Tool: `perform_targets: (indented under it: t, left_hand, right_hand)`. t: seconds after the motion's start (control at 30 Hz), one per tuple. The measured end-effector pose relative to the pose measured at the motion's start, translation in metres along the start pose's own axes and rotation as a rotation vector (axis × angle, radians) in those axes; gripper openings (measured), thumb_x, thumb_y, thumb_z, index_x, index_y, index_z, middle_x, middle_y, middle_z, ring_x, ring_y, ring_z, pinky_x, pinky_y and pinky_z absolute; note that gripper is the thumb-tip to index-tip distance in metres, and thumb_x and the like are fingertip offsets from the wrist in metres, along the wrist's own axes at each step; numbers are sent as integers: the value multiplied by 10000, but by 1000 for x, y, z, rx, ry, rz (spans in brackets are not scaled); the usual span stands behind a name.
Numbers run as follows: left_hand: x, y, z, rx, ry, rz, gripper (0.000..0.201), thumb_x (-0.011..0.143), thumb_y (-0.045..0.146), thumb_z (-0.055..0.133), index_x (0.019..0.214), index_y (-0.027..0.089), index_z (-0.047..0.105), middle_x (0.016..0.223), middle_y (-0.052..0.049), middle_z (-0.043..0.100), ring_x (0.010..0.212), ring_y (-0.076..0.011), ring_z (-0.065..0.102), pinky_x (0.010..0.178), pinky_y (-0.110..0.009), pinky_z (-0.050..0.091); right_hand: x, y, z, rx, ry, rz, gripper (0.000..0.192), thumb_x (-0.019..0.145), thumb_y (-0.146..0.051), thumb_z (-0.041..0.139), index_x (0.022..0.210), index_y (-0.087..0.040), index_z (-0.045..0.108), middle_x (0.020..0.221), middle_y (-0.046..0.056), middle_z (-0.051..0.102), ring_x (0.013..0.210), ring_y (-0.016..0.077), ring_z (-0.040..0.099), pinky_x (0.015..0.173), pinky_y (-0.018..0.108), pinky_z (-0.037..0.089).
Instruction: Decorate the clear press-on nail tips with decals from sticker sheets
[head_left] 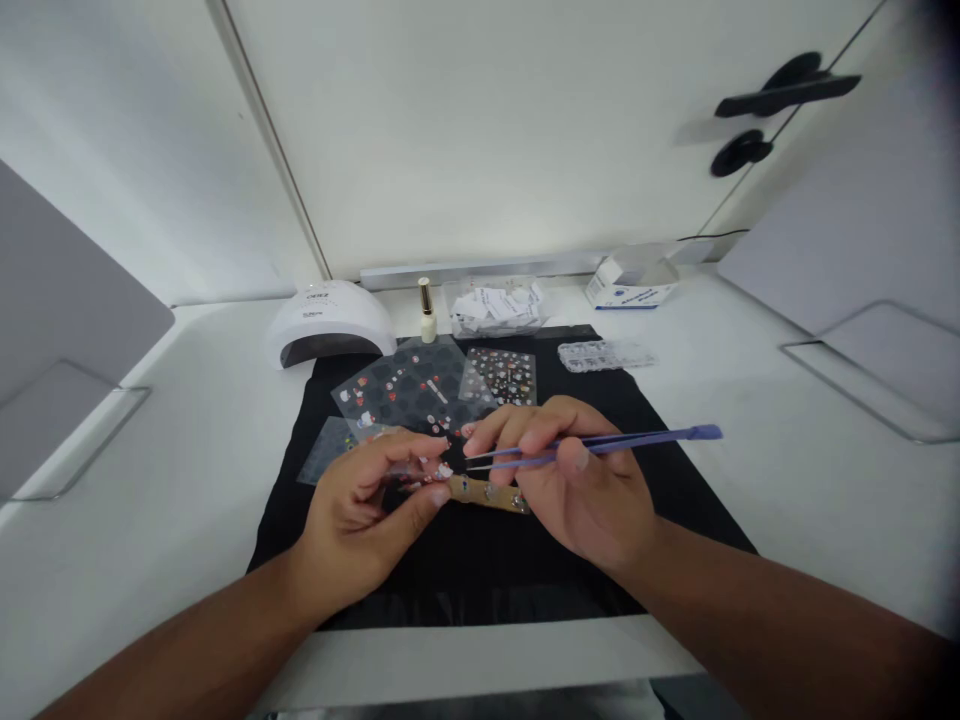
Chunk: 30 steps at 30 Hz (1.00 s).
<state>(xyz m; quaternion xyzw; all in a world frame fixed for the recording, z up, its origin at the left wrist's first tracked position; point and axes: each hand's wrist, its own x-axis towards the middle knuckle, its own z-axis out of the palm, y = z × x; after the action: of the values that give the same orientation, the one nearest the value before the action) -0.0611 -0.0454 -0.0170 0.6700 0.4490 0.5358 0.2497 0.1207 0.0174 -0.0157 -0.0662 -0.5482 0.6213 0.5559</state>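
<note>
My right hand is closed around purple tweezers, whose thin silver tips point left and stand slightly apart. My left hand pinches a clear sticker sheet with red and white designs between thumb and fingers, just left of the tweezer tips. Much of that sheet is hidden by the fingers. Between and below the hands lies a tan strip carrying several small shiny pieces. Behind the hands, a large clear sticker sheet and a smaller patterned sheet lie on the black cloth.
A white nail lamp stands back left. Near it are a cream polish bottle and a clear box of white packets. An opened white carton and a clear plastic piece sit at the right on the white table.
</note>
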Motion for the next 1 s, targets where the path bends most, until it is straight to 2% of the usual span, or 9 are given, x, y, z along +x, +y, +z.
perform_targets:
  t: [0.13, 0.33, 0.57, 0.77, 1.0]
  left_hand:
    - [0, 0, -1, 7, -44, 45, 400, 807, 100, 703, 1143, 313, 662, 851, 21, 687, 730, -106, 630, 700, -227, 529]
    - [0, 1, -1, -37, -69, 113, 499, 807, 45, 680, 1222, 318, 632, 907, 15, 692, 814, -104, 628, 726, -210, 536]
    - [3, 5, 0, 48, -44, 82, 338, 813, 60, 679, 1078, 270, 686, 828, 2, 698, 781, -126, 647, 699, -238, 544]
    - [5, 2, -1, 175, -44, 171, 272, 816, 99, 695, 1063, 214, 683, 749, 13, 635, 692, -103, 606, 630, -216, 515]
    - [8, -3, -1, 266, -38, 199, 251, 822, 78, 687, 1053, 175, 691, 795, 6, 675, 754, -91, 633, 698, -187, 530]
  right_hand:
    - [-4, -1, -1, -87, 15, -61, 151, 922, -301, 585, 908, -247, 726, 692, 27, 703, 793, 208, 675, 872, 453, 525]
    - [-9, 1, -7, -243, -89, -186, 195, 926, -255, 553, 1018, -252, 726, 778, 60, 698, 828, 232, 671, 818, 465, 540]
    - [-7, 2, -12, -278, -172, -177, 229, 926, -210, 529, 1044, -248, 721, 760, 57, 679, 805, 222, 660, 787, 460, 554]
    - [-5, 4, -15, -298, -185, -166, 181, 915, -229, 556, 1004, -226, 714, 753, 55, 674, 764, 204, 648, 725, 413, 560]
    - [-2, 8, -18, -307, -198, -195, 148, 913, -212, 561, 964, -178, 695, 761, 59, 671, 736, 190, 646, 723, 400, 558]
